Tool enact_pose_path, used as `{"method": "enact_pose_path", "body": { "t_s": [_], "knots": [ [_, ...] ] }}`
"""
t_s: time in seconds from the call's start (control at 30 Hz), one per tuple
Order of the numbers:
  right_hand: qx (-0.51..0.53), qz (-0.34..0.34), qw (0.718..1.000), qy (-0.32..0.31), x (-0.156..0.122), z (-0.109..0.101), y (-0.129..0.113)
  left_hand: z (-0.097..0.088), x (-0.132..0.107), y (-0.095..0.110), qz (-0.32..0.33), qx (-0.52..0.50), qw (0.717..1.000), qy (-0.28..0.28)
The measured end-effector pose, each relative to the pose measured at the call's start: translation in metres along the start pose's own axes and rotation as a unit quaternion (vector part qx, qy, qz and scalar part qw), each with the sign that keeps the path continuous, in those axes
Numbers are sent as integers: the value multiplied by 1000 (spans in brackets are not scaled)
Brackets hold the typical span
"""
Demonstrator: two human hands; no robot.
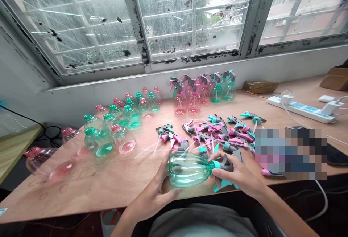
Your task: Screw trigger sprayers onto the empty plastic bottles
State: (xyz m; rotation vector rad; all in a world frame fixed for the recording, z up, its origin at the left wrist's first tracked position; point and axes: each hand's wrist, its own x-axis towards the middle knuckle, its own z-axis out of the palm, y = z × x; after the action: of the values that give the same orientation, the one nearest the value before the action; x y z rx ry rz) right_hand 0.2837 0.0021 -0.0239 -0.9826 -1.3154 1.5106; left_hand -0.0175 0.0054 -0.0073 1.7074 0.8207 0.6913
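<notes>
At the near edge of the counter (108,179), a green bottle (187,171) is held on its side, its neck turned, I'd judge, so the right hand (236,171) can keep its grip pinched on the teal collar (216,165) of the spray head (226,165). The left hand (156,189) spreads around the base, apparently to steady it, though I can't tell how firmly it presses. Loose spray heads (211,131) lie heaped just beyond, seemingly for easy reach, with open-necked bottles (98,142) standing to the left.

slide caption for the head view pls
Left hand at the base of a green bottle, right hand on its collar, loose spray heads beyond.
</notes>
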Motion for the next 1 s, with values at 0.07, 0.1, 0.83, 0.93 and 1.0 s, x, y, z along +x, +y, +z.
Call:
{"method": "enact_pose_path", "body": {
  "t_s": [0.07,0.1,0.83,0.93,1.0],
  "knots": [
    [-1,0,1000,2,0,0,0,0,0,-1,0,-4,1000,-1],
    [-1,-1,1000,2,0,0,0,0,0,-1,-1,-7,1000,-3],
    [14,-6,1000,-6,0,1,0,0,0,6,-3,4,1000,-1],
    [20,-10,1000,-7,0,1,1,0,0,6,0,-7,1000,-13],
    [19,-9,1000,-7,0,1,1,-1,0,6,5,-21,999,-25]
  ]
}}
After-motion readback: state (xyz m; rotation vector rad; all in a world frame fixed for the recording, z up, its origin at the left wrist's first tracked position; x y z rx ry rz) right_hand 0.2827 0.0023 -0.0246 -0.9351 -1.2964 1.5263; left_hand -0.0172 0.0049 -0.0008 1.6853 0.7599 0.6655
